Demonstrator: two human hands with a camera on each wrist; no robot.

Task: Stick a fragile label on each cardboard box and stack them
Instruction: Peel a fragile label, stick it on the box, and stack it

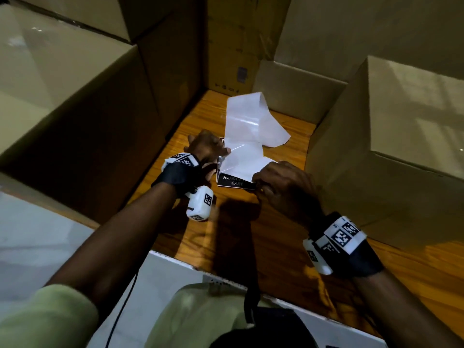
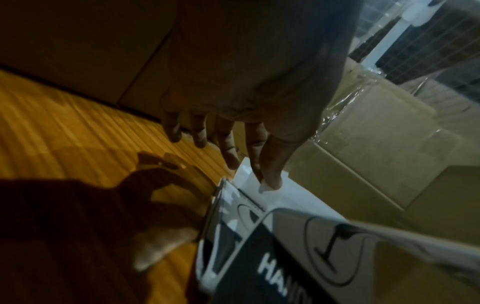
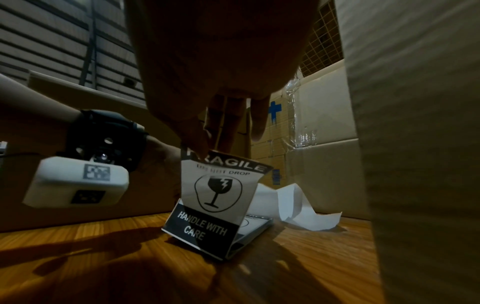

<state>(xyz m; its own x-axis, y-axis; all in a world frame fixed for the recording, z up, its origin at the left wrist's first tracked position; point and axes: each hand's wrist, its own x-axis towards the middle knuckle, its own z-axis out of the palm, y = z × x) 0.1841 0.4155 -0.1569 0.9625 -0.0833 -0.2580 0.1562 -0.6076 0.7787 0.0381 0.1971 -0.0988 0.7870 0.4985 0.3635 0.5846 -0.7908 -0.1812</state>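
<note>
A black-and-white fragile label stands curled up off a flat pad of labels on the wooden table. My right hand pinches the label's top edge, while the label's bottom edge stays down on the pad. My left hand pinches the white backing strip between thumb and index finger, its other fingers spread. A cardboard box stands right of my hands.
More cardboard boxes wall the table in at the left and at the back. The loose backing strip trails toward the back boxes. The table's white front edge lies near my body.
</note>
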